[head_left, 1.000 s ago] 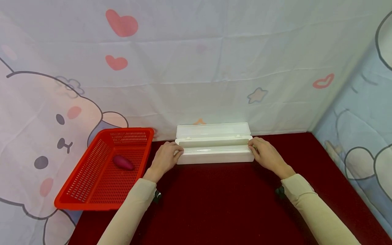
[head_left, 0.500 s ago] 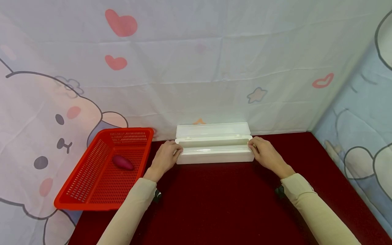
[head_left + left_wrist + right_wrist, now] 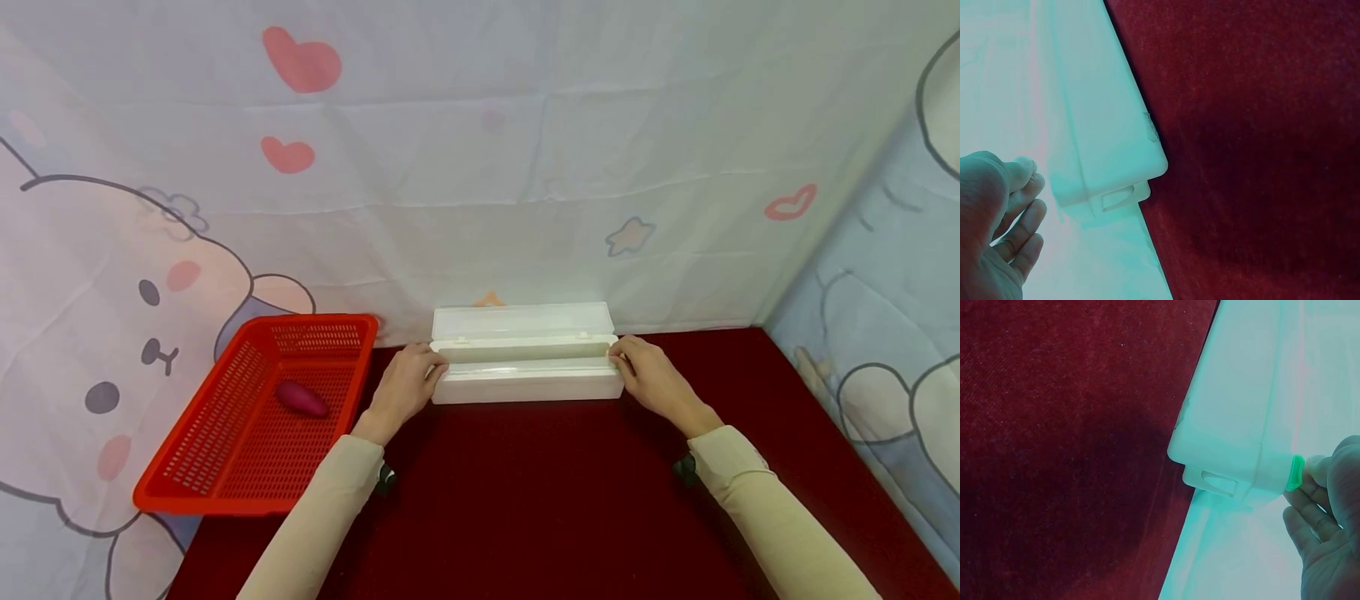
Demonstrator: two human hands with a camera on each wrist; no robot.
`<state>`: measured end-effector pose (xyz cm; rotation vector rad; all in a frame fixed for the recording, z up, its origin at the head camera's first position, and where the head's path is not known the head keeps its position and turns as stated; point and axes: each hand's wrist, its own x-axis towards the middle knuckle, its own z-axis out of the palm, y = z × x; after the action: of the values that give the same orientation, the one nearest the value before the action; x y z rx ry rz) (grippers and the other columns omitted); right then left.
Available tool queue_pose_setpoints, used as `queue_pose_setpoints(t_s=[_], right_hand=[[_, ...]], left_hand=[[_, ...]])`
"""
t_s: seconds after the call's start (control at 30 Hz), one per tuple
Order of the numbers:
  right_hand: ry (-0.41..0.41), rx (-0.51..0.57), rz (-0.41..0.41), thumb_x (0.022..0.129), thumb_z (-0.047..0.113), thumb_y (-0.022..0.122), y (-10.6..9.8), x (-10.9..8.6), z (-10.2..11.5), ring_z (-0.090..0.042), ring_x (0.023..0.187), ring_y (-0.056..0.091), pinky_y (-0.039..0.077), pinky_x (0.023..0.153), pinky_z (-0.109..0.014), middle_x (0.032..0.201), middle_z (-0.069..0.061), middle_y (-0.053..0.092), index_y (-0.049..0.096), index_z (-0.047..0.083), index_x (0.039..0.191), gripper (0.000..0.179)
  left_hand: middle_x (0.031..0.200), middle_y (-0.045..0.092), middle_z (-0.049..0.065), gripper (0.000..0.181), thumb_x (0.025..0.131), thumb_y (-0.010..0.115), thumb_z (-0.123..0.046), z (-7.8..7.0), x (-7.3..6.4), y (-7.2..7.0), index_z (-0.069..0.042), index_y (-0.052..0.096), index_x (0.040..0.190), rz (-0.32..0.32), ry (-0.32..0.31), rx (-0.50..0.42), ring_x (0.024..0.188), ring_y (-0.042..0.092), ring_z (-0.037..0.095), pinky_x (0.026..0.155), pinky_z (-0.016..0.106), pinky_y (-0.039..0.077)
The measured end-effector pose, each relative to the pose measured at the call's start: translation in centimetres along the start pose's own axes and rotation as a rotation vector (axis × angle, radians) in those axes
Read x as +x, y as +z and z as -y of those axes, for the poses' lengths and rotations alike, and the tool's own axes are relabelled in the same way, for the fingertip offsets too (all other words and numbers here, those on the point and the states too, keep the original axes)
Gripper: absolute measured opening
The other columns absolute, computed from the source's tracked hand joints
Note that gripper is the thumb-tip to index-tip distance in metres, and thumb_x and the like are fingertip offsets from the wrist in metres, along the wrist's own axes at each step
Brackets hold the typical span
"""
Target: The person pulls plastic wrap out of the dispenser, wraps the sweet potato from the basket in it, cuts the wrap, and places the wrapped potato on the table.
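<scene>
A long white plastic box [image 3: 525, 390] stands near the back of the table, its hinged lid [image 3: 522, 318] raised and tipped backward. A glossy strip [image 3: 528, 365] runs along the top of its front wall. My left hand [image 3: 407, 382] is at the strip's left end, thumb and forefinger pinched together; in the left wrist view these fingertips [image 3: 1024, 170] are close beside the box corner. My right hand [image 3: 654, 379] is at the opposite end, pinching a small green tab [image 3: 1295, 473] that shows in the right wrist view. The box's inside is mostly hidden behind its front wall.
A red plastic basket [image 3: 217, 505] with slotted walls sits at the left, holding a purple sweet-potato-like object [image 3: 302, 398]. Dark red cloth [image 3: 540, 492] covers the table. A printed curtain [image 3: 465, 150] hangs right behind the box and along the sides.
</scene>
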<state>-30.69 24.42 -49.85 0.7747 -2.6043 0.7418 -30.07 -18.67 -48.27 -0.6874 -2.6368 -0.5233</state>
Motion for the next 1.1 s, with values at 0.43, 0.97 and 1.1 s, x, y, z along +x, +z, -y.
queue_pose_setpoints(t_s=[0.43, 0.97, 1.1], right_hand=[[0.005, -0.012, -0.011, 0.105, -0.002, 0.061, -0.3, 0.4, 0.0, -0.023, 0.084, 0.062, 0.055, 0.073, -0.041, 0.103, -0.016, 0.068, 0.066, -0.004, 0.106, 0.005], [-0.052, -0.036, -0.044, 0.102, -0.005, 0.065, -0.8, 0.7, 0.1, -0.019, 0.078, 0.056, 0.051, 0.068, -0.038, 0.095, -0.012, 0.065, 0.066, -0.005, 0.106, 0.004], [-0.063, -0.040, -0.049, 0.102, -0.005, 0.065, -0.9, 0.7, 0.2, -0.018, 0.078, 0.057, 0.052, 0.068, -0.038, 0.095, -0.012, 0.066, 0.066, -0.005, 0.106, 0.005]], left_hand=[[0.100, 0.077, 0.013, 0.013, 0.100, 0.075, -0.012, 0.2, 0.3, -0.2, -0.002, 0.082, 0.104, -0.029, -0.010, -0.003, 0.095, 0.071, 0.031, 0.089, 0.046, 0.059], [0.101, 0.077, 0.012, 0.010, 0.099, 0.075, -0.009, 0.2, 0.5, -0.8, -0.002, 0.082, 0.103, -0.057, -0.006, -0.031, 0.094, 0.071, 0.030, 0.088, 0.044, 0.059], [0.101, 0.077, 0.012, 0.010, 0.099, 0.075, -0.008, 0.0, 0.5, -1.0, -0.002, 0.082, 0.103, -0.061, 0.001, -0.028, 0.094, 0.071, 0.031, 0.088, 0.045, 0.059]])
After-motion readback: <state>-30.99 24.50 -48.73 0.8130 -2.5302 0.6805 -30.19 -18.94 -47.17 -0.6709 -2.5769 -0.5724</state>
